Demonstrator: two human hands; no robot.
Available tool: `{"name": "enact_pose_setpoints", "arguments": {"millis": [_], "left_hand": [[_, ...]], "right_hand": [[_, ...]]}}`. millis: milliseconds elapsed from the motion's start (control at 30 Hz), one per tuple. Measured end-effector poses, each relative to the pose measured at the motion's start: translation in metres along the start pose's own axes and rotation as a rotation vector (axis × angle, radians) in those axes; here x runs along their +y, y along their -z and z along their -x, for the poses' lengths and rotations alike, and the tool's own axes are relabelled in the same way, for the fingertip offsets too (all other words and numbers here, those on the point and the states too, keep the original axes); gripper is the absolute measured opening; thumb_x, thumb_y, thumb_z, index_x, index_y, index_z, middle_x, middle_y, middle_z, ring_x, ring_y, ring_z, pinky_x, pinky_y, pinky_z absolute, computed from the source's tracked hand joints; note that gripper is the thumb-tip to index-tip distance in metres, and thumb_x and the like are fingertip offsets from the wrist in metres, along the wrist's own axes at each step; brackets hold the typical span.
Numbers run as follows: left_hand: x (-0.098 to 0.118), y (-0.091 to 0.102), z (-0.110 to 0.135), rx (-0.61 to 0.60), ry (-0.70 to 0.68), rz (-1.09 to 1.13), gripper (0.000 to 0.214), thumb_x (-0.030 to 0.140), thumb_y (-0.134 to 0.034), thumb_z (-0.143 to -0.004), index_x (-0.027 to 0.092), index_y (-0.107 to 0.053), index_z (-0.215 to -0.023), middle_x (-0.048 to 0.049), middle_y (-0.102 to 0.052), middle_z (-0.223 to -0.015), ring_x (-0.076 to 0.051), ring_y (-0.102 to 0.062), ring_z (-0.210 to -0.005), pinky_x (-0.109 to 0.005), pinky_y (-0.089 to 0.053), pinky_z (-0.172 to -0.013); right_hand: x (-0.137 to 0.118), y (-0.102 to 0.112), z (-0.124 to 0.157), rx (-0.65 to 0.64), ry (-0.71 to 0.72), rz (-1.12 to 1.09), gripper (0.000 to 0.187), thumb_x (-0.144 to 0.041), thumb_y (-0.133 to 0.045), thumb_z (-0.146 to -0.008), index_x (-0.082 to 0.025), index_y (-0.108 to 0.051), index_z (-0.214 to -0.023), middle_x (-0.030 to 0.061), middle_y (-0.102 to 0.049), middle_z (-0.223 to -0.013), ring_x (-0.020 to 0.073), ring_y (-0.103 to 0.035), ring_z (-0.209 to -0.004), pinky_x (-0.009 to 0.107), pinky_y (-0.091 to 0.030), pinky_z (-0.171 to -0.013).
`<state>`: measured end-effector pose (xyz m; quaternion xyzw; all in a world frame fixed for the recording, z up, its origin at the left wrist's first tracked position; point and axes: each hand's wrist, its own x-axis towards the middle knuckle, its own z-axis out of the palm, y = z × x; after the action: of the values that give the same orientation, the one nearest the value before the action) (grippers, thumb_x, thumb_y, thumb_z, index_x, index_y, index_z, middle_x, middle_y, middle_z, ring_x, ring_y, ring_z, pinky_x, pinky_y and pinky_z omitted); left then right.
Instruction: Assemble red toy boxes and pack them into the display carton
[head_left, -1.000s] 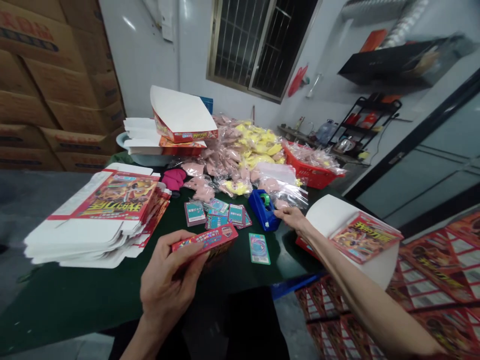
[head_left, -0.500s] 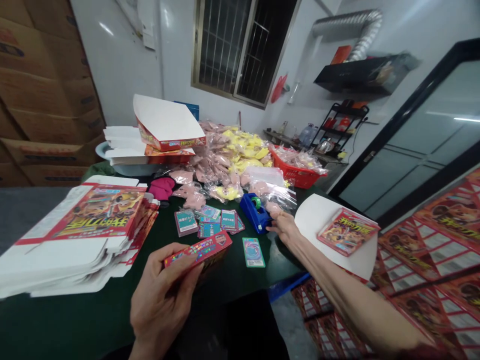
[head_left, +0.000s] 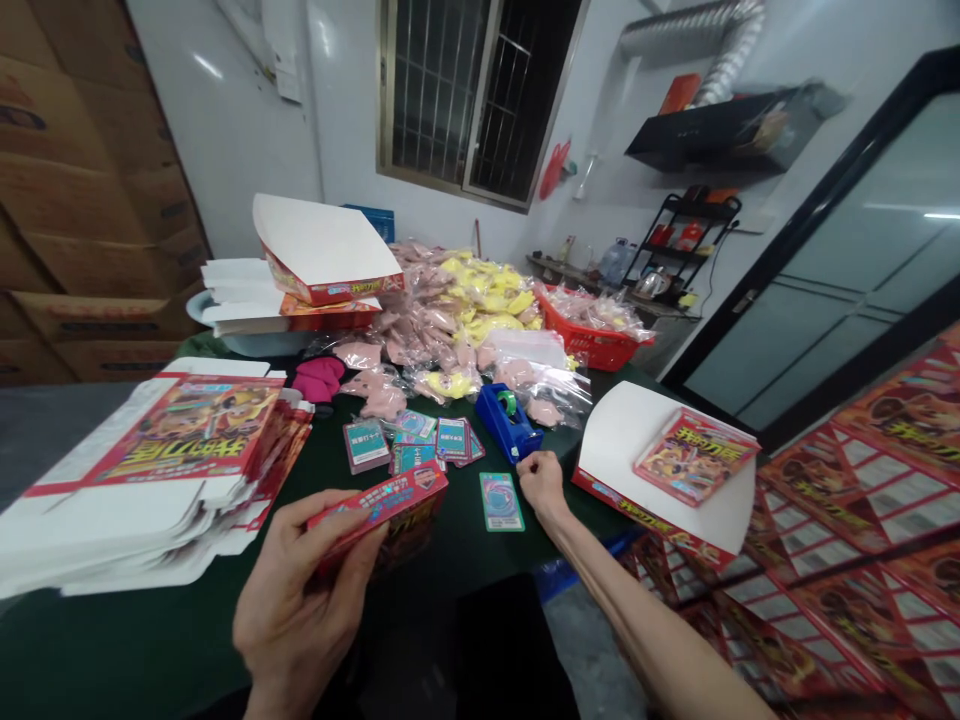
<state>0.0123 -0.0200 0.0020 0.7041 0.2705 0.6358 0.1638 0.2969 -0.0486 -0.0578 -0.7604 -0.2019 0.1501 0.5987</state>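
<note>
My left hand [head_left: 304, 590] is closed around a small red printed box [head_left: 397, 510], thumb on the near side and fingers over the top. The box is tilted above the dark green table. My right hand [head_left: 543, 482] is curled with the fingers together at the front end of a blue tape dispenser [head_left: 504, 425], which carries a green-cored roll. Whatever the right fingers hold, if anything, is hidden. A single card [head_left: 501, 502] lies flat between my hands. Behind the red box are a small stack of cards [head_left: 366, 446] and several loose, overlapping cards [head_left: 420, 450].
Flattened printed boxes [head_left: 187, 430] are stacked at left. Bagged pink and yellow pieces [head_left: 472, 300] heap up at the back, beside a red basket [head_left: 600, 345]. An open white-lined box [head_left: 600, 440] holds a red pack [head_left: 694, 455] at right. More red printed boxes [head_left: 870, 500] stand beyond.
My right hand has drawn back toward me and left from the dispenser's right side, its fingers now curled in. My left hand and the red box have shifted slightly left.
</note>
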Motion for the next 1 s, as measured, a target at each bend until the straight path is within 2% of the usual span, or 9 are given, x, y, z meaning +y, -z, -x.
{"name": "enact_pose_setpoints", "arguments": {"millis": [133, 200, 233, 333, 433, 600, 800, 900, 1000], "left_hand": [[-0.003, -0.001, 0.002, 0.04, 0.022, 0.009, 0.04, 0.01, -0.07, -0.07, 0.018, -0.055, -0.106, -0.0014, -0.062, -0.092, -0.013, -0.06, -0.079, -0.024, -0.05, -0.07], [-0.003, -0.001, 0.002, 0.028, 0.037, 0.013, 0.037, 0.01, -0.069, -0.071, 0.018, -0.054, -0.105, -0.0014, -0.061, -0.091, -0.013, -0.06, -0.078, -0.023, -0.05, -0.07], [-0.003, -0.001, 0.002, 0.023, 0.037, 0.011, 0.035, 0.011, -0.068, -0.072, 0.018, -0.055, -0.103, -0.0014, -0.061, -0.091, -0.013, -0.06, -0.078, -0.023, -0.05, -0.07], [-0.001, -0.001, 0.004, 0.025, 0.061, -0.001, 0.034, 0.012, -0.068, -0.072, 0.018, -0.055, -0.103, -0.0015, -0.06, -0.091, -0.012, -0.06, -0.078, -0.022, -0.05, -0.07], [-0.001, 0.0, 0.007, 0.014, 0.101, 0.016, 0.036, 0.014, -0.069, -0.072, 0.019, -0.054, -0.105, -0.0013, -0.06, -0.091, -0.012, -0.06, -0.078, -0.022, -0.05, -0.07], [-0.002, -0.001, 0.01, -0.006, 0.13, 0.124, 0.036, 0.014, -0.069, -0.073, 0.02, -0.053, -0.106, -0.0011, -0.058, -0.091, -0.011, -0.06, -0.077, -0.022, -0.05, -0.066], [0.0, 0.001, 0.007, -0.041, 0.019, 0.116, 0.036, 0.009, -0.065, -0.076, 0.02, -0.054, -0.108, -0.0018, -0.057, -0.093, -0.013, -0.058, -0.083, -0.025, -0.049, -0.072], [0.004, 0.008, 0.0, -0.143, -0.084, 0.033, 0.038, 0.007, -0.061, -0.079, 0.022, -0.056, -0.113, -0.0022, -0.052, -0.094, -0.011, -0.054, -0.084, -0.022, -0.048, -0.069], [0.006, 0.016, -0.01, -0.335, -0.157, -0.037, 0.037, 0.006, -0.055, -0.082, 0.023, -0.057, -0.115, -0.003, -0.047, -0.095, -0.01, -0.052, -0.081, -0.018, -0.046, -0.063]], "right_hand": [[-0.017, 0.01, 0.039, -0.016, 0.091, -0.015, 0.021, -0.026, -0.063, -0.079, -0.013, -0.056, -0.064, -0.0021, -0.052, -0.064, 0.0116, -0.051, -0.064, 0.026, -0.043, -0.062], [-0.035, 0.016, 0.07, -0.086, 0.119, -0.061, 0.023, -0.029, -0.062, -0.079, -0.015, -0.055, -0.062, -0.0049, -0.046, -0.054, 0.0102, -0.044, -0.055, 0.024, -0.036, -0.054], [-0.046, 0.017, 0.088, -0.15, 0.136, -0.096, 0.023, -0.033, -0.06, -0.08, -0.016, -0.055, -0.064, -0.0056, -0.045, -0.053, 0.0095, -0.042, -0.052, 0.023, -0.034, -0.052], [-0.081, 0.01, 0.142, -0.487, 0.206, -0.298, 0.024, -0.034, -0.058, -0.084, -0.017, -0.056, -0.067, -0.0052, -0.047, -0.055, 0.0078, -0.043, -0.053, 0.022, -0.033, -0.052], [-0.104, -0.01, 0.177, -0.649, 0.133, -0.481, 0.024, -0.036, -0.058, -0.084, -0.017, -0.057, -0.069, -0.0057, -0.046, -0.054, 0.006, -0.041, -0.048, 0.02, -0.031, -0.047], [-0.109, -0.036, 0.188, -0.63, 0.007, -0.556, 0.029, -0.037, -0.062, -0.08, -0.015, -0.054, -0.063, -0.0065, -0.044, -0.048, 0.004, -0.037, -0.041, 0.018, -0.028, -0.041], [-0.114, -0.037, 0.19, -0.556, -0.041, -0.546, 0.03, -0.036, -0.064, -0.075, -0.015, -0.053, -0.058, -0.0064, -0.045, -0.046, 0.0045, -0.039, -0.037, 0.017, -0.033, -0.036], [-0.117, -0.036, 0.193, -0.541, -0.054, -0.539, 0.029, -0.036, -0.064, -0.074, -0.015, -0.053, -0.056, -0.0068, -0.045, -0.043, 0.0045, -0.04, -0.036, 0.017, -0.036, -0.036], [-0.117, -0.035, 0.193, -0.528, -0.059, -0.532, 0.028, -0.034, -0.064, -0.072, -0.015, -0.053, -0.055, -0.0067, -0.045, -0.044, 0.0044, -0.04, -0.036, 0.016, -0.036, -0.034]]}}
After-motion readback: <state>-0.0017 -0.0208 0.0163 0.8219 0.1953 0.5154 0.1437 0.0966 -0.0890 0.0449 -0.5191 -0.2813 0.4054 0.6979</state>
